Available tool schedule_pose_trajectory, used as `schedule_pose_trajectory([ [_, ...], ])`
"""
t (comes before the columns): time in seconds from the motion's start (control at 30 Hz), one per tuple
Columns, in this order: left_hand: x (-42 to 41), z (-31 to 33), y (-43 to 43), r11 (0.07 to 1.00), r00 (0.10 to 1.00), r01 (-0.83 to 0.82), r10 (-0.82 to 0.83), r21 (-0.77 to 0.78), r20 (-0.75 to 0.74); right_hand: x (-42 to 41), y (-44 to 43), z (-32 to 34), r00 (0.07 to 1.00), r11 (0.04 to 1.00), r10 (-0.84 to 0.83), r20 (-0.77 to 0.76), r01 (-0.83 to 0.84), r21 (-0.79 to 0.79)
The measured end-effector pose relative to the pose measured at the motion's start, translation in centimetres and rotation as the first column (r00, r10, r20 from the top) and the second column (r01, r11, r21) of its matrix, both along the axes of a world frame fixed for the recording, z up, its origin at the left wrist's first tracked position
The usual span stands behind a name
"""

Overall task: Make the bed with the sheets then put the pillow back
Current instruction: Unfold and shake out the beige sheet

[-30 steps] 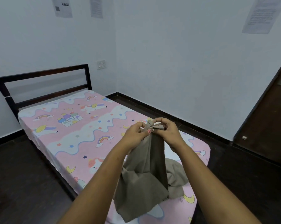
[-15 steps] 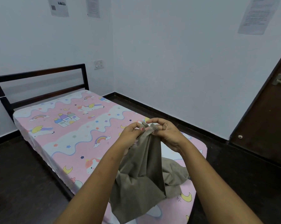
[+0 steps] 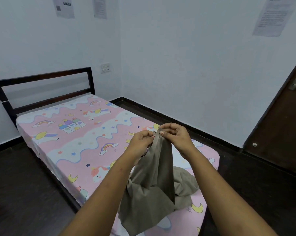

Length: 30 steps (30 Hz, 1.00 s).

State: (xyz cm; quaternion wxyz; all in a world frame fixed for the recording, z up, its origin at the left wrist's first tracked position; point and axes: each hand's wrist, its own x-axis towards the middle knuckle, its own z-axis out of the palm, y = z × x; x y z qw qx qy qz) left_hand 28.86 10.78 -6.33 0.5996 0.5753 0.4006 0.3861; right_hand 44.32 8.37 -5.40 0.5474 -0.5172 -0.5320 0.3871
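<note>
A crumpled taupe sheet (image 3: 154,188) hangs in front of me over the foot of the bed, its lower folds lying on the mattress. My left hand (image 3: 140,142) and my right hand (image 3: 176,138) are close together and pinch the sheet's top edge, lifting it into a peak. The bed (image 3: 72,147) is covered by a fitted pink and white sheet printed with unicorns, rainbows and moons. No pillow is in view.
A dark headboard (image 3: 45,89) stands against the far wall. Dark floor runs along both sides of the bed. A brown door (image 3: 283,133) with a handle is at the right. Papers (image 3: 65,6) hang on the pale walls, and a switch plate (image 3: 105,68) is near the corner.
Both hands have stayed together at the sheet's top edge, shifting their pinch slightly. The view has swung a little; the sheet hangs much as before.
</note>
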Motion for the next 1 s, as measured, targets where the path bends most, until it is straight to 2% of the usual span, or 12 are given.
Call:
schedule_pose_trajectory([
  [0.1, 0.3, 0.0, -0.1, 1.000, 1.000, -0.014, 0.015, 0.028, -0.017, 0.0, 0.0, -0.2, 0.999, 0.999, 0.026, 0.023, -0.025, -0.026],
  [0.23, 0.3, -0.2, 0.1, 0.996, 0.996, -0.008, 0.016, 0.091, -0.085, 0.2, -0.1, 0.1, 0.983, 0.978, 0.114, -0.145, -0.137, -0.156],
  [0.3, 0.5, -0.2, 0.3, 0.988, 0.987, -0.035, 0.057, 0.149, -0.148, 0.2, 0.0, 0.1, 0.981, 0.975, 0.110, -0.160, -0.137, -0.172],
  [0.43, 0.8, -0.5, 0.2, 0.956, 0.974, -0.109, 0.157, 0.273, -0.164, 0.1, 0.3, -0.1, 0.991, 0.993, 0.020, -0.132, -0.035, -0.112],
  [0.53, 0.7, -0.6, 0.0, 0.928, 0.984, -0.085, 0.134, 0.362, -0.114, -0.2, 0.5, 0.3, 0.991, 0.997, -0.012, -0.137, 0.002, -0.072],
  [0.63, 0.6, -0.8, -0.1, 0.892, 0.974, -0.007, 0.109, 0.452, -0.199, -0.4, 0.9, 1.1, 0.991, 0.999, -0.030, -0.127, 0.024, -0.047],
  [0.7, 0.6, -1.3, -0.1, 0.870, 0.950, -0.006, 0.160, 0.493, -0.270, -0.4, 1.2, 1.7, 0.993, 0.999, -0.038, -0.116, 0.033, -0.040],
  [0.8, 0.4, -2.3, -0.2, 0.871, 0.921, -0.034, 0.218, 0.490, -0.324, 0.0, 1.5, 3.1, 0.995, 0.996, -0.087, -0.047, 0.086, -0.023],
  [0.87, 0.0, -3.2, -0.2, 0.890, 0.914, -0.017, 0.199, 0.457, -0.355, 0.6, 1.8, 4.2, 0.988, 0.988, -0.152, -0.023, 0.152, 0.010],
  [1.0, -1.5, -4.5, 0.4, 0.910, 0.879, 0.039, 0.165, 0.413, -0.447, 2.5, 2.3, 7.0, 0.946, 0.942, -0.312, -0.087, 0.320, 0.104],
])
